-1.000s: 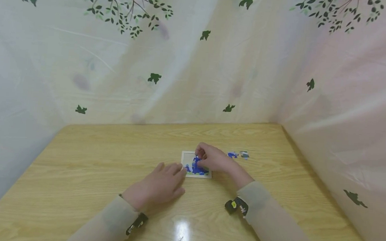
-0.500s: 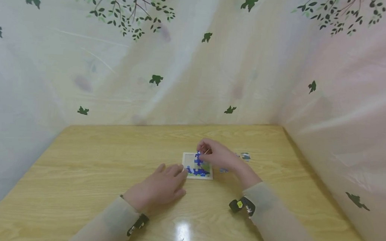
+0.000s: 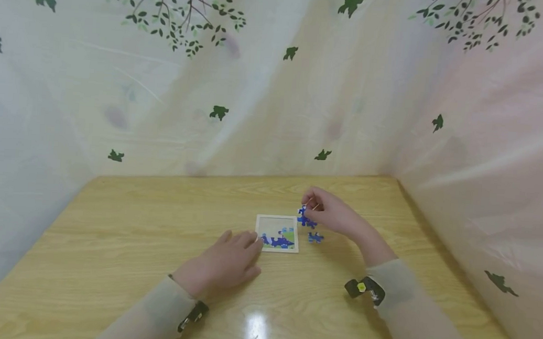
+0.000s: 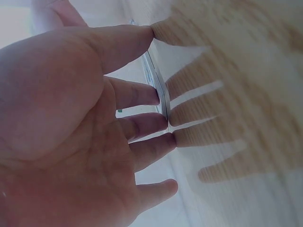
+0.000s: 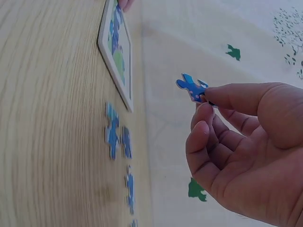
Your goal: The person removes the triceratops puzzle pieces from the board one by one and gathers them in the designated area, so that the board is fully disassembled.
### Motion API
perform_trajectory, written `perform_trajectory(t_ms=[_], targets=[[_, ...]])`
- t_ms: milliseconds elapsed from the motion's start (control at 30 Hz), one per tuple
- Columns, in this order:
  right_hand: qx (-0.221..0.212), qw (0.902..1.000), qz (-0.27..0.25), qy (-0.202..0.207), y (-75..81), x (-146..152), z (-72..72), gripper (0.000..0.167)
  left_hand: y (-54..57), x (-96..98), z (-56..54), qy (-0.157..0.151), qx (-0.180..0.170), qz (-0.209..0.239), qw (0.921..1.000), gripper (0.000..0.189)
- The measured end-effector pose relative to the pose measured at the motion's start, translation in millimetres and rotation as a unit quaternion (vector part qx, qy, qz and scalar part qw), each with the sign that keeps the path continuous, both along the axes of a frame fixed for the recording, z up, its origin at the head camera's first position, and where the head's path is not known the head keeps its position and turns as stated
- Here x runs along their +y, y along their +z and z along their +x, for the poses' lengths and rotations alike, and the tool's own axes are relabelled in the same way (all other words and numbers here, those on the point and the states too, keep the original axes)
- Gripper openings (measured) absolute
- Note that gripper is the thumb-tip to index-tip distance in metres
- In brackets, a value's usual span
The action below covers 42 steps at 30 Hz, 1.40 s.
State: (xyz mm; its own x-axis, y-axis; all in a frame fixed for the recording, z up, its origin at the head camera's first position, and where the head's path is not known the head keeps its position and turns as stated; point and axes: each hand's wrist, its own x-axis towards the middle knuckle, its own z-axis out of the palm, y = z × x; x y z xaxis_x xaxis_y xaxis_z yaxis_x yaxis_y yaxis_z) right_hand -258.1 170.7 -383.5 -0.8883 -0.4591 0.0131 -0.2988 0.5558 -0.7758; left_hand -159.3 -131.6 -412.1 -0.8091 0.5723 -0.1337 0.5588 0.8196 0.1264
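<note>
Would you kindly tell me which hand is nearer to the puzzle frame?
Left. The left hand touches the puzzle frame at its left edge; the right hand is apart, beyond the right side.

Bright; glare on tabletop (image 3: 155, 208); left wrist view hazy.

Way in from front and back, sides blocked by the hands.
Bare tabletop (image 3: 286, 302) leads between the forearms to the near edge of the white frame (image 3: 275, 250) — narrowed by the wrist cameras (image 3: 364, 289) jutting inward. The left hand (image 3: 222, 263) bars the frame's left edge, fingertips against it; the right hand (image 3: 332, 213), pinching a puzzle piece (image 5: 191, 87), and the loose pieces (image 3: 315, 237) obstruct the right approach. Beyond the frame a strip of wood stays passable up to the curtain (image 3: 256, 110) — and more room lies left of the left forearm.
</note>
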Motion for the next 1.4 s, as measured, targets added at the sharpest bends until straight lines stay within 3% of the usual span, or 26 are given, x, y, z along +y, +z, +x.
perform_trajectory(t_ms=[367,700,1100,1400], targets=[[0.012,0.9996,0.022,-0.011,-4.6,39.8,3.1,0.015,-0.7,0.8,1.1,0.000,-0.003,0.004,1.0000,0.069],[-0.038,0.9991,0.019,0.008,-2.0,59.2,4.9,0.016,0.3,0.7,1.4,-0.004,0.002,0.004,1.0000,0.069],[-0.071,0.9966,0.035,0.023,-7.2,65.5,3.5,0.017,2.0,0.8,1.5,-0.007,0.008,0.002,0.9999,0.068],[-0.065,0.9957,0.057,0.034,-11.8,65.3,3.4,0.014,0.7,1.4,1.1,-0.004,0.001,0.005,1.0000,0.068]])
